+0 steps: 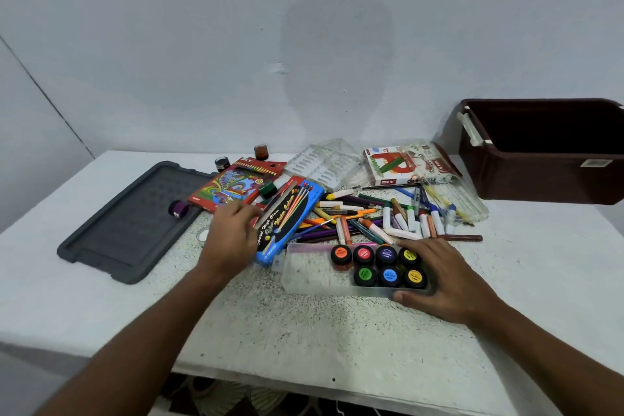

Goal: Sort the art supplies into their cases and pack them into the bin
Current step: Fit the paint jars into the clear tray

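Okay, far left on the tabletop I see the grey bin lid lying flat, a purple paint pot tipped on it. Next, the red pencil box, then my left hand, grip relaxed and apart, fingers resting at the edge of the blue box that reads "Water Colour"; its long axis runs from near-left up to far-right. Centre, a loose heap of crayons and markers blocks the way behind the clear case, which lies crosswise with seven capped pots filling its right end. My right hand clamps that end, thumb on the near wall. Behind, a clear tray and a "DIY" box. Far right, the brown bin stands open.
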